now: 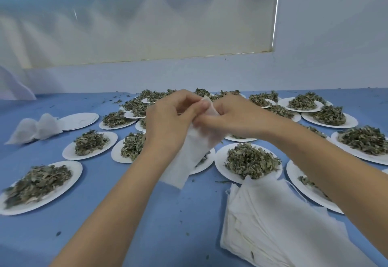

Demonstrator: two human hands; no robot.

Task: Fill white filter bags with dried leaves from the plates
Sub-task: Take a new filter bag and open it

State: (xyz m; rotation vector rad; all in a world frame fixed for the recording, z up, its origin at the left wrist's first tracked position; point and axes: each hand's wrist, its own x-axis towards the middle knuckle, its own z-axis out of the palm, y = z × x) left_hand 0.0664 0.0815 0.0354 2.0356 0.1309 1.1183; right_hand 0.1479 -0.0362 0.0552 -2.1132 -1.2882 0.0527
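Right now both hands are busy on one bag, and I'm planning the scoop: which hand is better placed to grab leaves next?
Probably the right hand: the full plate lies just below it, while the left hand grips the bag.

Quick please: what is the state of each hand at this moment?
Left hand: pinches the top edge of a white filter bag.
Right hand: pinches the same bag's top edge, opposite the left.
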